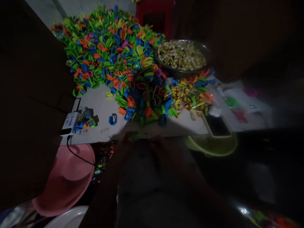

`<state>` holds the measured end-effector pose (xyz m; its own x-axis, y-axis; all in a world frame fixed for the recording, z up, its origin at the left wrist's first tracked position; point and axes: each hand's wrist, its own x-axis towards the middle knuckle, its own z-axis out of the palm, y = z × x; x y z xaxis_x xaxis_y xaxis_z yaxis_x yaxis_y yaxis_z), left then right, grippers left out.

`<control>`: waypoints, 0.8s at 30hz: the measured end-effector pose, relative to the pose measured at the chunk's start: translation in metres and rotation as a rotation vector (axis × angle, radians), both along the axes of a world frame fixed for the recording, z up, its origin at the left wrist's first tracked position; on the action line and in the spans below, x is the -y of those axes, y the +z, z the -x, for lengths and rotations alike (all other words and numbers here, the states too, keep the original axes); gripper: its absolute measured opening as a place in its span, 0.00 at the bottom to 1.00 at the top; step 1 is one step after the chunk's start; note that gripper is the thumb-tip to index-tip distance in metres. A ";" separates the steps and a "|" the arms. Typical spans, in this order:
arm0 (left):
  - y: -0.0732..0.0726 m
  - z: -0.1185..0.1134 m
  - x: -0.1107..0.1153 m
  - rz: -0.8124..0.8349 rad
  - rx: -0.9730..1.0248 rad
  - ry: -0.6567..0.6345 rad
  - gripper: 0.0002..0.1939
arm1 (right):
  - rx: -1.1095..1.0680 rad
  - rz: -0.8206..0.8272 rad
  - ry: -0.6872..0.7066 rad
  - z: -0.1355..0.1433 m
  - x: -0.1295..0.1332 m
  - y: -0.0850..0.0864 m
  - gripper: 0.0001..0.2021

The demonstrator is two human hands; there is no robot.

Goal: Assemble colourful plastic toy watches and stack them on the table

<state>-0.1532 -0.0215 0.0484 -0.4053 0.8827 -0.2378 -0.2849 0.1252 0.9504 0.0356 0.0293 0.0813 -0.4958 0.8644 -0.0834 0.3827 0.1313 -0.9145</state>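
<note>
My left hand (pixel 126 142) is at the front edge of the table, its fingers closed on a small green plastic piece (pixel 135 136). My right hand (pixel 157 143) is just to the right, apart from that piece. It is in deep shadow, so its fingers and anything in them cannot be made out. Directly beyond both hands lie green, orange and blue plastic toy watches (pixel 130 102), part of a large heap (pixel 104 47) reaching to the back wall. One blue toy watch (pixel 112 119) lies apart on the left.
Small yellow-and-red wrapped pieces (pixel 184 95) lie at right, before a metal bowl (pixel 182 72) full of similar ones. A phone (pixel 217 125) and white case (pixel 215 110) rest nearby. A cabled white device (pixel 70 123) sits left. Pink (pixel 71 164) and yellow-green (pixel 218 148) basins stand below.
</note>
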 end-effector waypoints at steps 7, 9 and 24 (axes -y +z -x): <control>0.029 -0.029 0.018 0.160 -0.031 -0.061 0.25 | -0.069 0.012 -0.073 -0.004 0.011 0.005 0.05; 0.035 -0.033 0.020 0.116 -0.023 -0.056 0.27 | -0.095 0.002 -0.112 -0.005 0.010 0.004 0.05; 0.033 -0.037 0.037 -0.085 -0.352 -0.268 0.23 | 0.001 -0.214 -0.012 -0.012 0.015 -0.014 0.09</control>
<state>-0.1160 -0.0589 0.0812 -0.2027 0.9780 -0.0481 0.0895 0.0675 0.9937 0.0479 0.0141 0.0669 -0.4855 0.8683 0.1017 0.3864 0.3175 -0.8659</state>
